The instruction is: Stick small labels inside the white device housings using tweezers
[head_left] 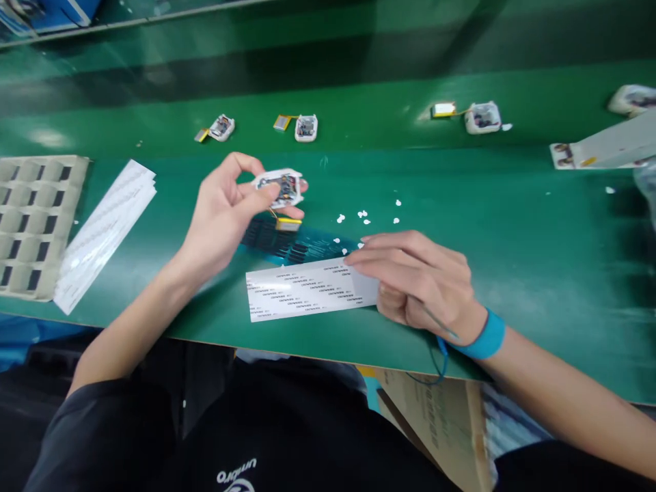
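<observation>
My left hand (230,198) grips a white device housing (281,188) with its circuit side up; a small yellow-edged battery (288,224) hangs from it by a wire. My right hand (423,280) has its thumb and fingertips together at the top edge of a white printed label sheet (297,290). A thin tool lies across that hand's palm side. What its fingertips pinch is too small to tell. Behind the sheet lies a blue translucent strip (307,244) with dark bars. Several small white tabs (363,214) are scattered past the strip.
Three housings with batteries (306,128) (222,128) (482,117) stand along the back. At the left are a moulded tray (44,219) and more label sheets (105,236). A white metal piece (609,143) juts in at the right. A blue wrist strap circles my right wrist.
</observation>
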A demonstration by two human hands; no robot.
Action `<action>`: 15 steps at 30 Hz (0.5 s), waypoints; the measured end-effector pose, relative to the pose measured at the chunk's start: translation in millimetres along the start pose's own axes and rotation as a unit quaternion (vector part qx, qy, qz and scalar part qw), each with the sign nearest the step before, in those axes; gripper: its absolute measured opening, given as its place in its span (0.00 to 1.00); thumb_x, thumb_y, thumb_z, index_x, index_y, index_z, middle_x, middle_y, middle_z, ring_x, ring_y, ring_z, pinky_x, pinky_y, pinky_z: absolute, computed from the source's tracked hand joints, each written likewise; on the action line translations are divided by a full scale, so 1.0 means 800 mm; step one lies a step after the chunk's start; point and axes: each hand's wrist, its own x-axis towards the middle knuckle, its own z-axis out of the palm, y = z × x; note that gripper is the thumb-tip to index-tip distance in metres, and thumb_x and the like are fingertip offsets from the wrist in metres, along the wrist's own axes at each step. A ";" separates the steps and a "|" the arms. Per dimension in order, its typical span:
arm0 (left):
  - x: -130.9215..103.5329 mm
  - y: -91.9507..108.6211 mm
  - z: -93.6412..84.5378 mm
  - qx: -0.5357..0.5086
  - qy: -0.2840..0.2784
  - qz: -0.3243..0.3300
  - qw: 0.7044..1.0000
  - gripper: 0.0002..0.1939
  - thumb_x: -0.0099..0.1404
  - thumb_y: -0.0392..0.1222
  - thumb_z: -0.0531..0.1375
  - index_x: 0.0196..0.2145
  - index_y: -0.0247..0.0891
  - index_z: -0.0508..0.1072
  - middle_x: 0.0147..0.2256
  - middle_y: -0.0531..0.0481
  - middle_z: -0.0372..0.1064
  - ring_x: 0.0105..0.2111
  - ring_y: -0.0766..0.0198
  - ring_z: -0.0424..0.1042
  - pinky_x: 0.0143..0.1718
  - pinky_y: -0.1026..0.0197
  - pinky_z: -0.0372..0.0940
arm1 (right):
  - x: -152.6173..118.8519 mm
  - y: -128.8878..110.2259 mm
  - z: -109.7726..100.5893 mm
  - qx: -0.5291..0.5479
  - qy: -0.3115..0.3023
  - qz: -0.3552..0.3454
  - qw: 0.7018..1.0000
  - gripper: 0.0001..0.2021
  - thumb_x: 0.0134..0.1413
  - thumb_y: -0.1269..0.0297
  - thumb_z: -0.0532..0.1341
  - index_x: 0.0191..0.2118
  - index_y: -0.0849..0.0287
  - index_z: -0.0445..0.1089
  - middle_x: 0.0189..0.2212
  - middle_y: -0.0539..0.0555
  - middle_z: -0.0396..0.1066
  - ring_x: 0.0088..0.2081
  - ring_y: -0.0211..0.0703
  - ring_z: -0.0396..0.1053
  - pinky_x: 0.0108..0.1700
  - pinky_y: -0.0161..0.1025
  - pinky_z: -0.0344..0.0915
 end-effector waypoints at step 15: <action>-0.062 -0.016 0.039 -0.006 -0.153 -0.070 0.986 0.15 0.70 0.42 0.71 0.44 0.43 0.68 0.29 0.56 0.80 0.24 0.64 0.81 0.22 0.67 0.72 | 0.002 -0.023 0.002 -0.074 -0.080 0.071 0.991 0.08 0.75 0.66 0.64 0.53 0.51 0.79 0.26 0.44 0.81 0.24 0.36 0.77 0.31 0.34 0.74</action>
